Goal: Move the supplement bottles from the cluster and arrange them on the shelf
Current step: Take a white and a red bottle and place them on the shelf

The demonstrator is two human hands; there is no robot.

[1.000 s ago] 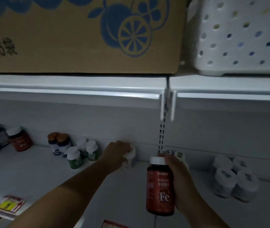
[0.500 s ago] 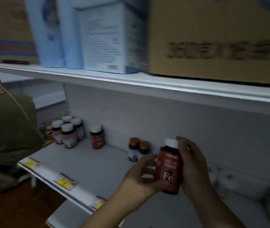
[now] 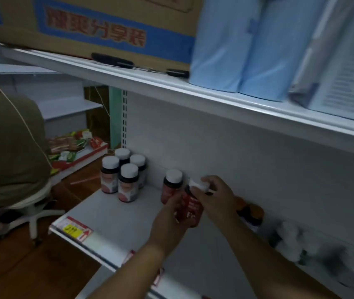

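A red supplement bottle (image 3: 190,207) with a white cap hangs tilted just above the white shelf (image 3: 115,214). My left hand (image 3: 168,219) grips its body from below and my right hand (image 3: 215,197) holds it at the cap. A matching red bottle (image 3: 171,186) stands right beside it, to the left, against the back wall. Farther left stands a cluster of several dark bottles (image 3: 123,173) with white caps. To the right, partly hidden by my right arm, are brown-capped bottles (image 3: 251,214) and blurred white ones (image 3: 294,238).
The shelf above (image 3: 171,87) carries a cardboard box (image 3: 94,29) and blue packages (image 3: 247,46). A person in an olive shirt (image 3: 8,147) sits on a stool at the left. A price tag (image 3: 74,228) marks the shelf's front edge.
The view has swung left along the shelf. Both hands have carried the red bottle left and lower, beside the standing red bottle; my right hand has shifted up to its cap.
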